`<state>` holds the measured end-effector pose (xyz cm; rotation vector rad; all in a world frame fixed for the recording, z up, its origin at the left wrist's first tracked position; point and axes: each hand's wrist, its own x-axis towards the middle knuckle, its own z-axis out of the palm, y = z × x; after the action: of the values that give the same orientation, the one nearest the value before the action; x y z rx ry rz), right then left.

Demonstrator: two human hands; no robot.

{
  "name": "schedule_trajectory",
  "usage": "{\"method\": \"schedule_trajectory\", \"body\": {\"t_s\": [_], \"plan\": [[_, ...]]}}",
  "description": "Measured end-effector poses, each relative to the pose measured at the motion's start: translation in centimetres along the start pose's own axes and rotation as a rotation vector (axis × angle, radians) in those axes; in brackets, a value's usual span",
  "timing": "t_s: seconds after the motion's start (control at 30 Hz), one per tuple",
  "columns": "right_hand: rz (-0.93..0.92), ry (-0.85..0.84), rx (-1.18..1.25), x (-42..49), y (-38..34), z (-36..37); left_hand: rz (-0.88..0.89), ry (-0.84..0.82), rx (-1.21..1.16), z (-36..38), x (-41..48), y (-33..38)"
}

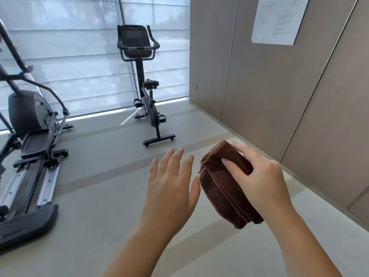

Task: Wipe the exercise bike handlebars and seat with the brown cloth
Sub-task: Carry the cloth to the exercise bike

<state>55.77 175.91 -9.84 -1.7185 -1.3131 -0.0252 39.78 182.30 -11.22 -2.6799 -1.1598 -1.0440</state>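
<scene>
grey floor (103,196), exercise bike (148,108), elliptical trainer (30,136)

The cloth (223,188) is deep brown, with a slightly lighter, reddish stitched hem. The exercise bike (148,110) is black and dark grey; its seat (150,83) is black, and its handlebars (156,44) are black with a silvery strip across the middle. The elliptical trainer (30,116) is dark grey with silver rails (47,186). The floor (99,196) is pale beige-grey, crossed by faint darker bands. The wall panels (259,86) are taupe with thin dark seams, the blind (69,56) whitish-grey in horizontal stripes, the sheet of paper (279,19) white
</scene>
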Motion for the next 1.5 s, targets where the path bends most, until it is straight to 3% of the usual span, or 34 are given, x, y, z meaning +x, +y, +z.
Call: {"method": "schedule_trajectory", "body": {"t_s": [0.33, 0.7, 0.9, 1.17, 1.5], "plan": [[-0.053, -0.054, 0.013, 23.7, 6.5, 10.5, -0.057, 0.033, -0.020, 11.0, 21.7, -9.7], [-0.019, -0.082, 0.005, 44.3, 10.2, 28.0, -0.135, -0.006, -0.083, 21.0, 38.7, -28.4], [-0.024, -0.034, 0.005, 55.5, 10.3, 36.3, -0.079, -0.007, -0.088, 24.6, 49.7, -37.6], [-0.007, -0.012, 0.029, 68.1, 14.8, 44.4, -0.074, -0.045, -0.116, 31.8, 60.6, -45.4], [0.005, 0.018, 0.088, 87.6, 26.4, 52.1, -0.084, -0.029, -0.050, 45.0, 79.0, -52.4]]}}
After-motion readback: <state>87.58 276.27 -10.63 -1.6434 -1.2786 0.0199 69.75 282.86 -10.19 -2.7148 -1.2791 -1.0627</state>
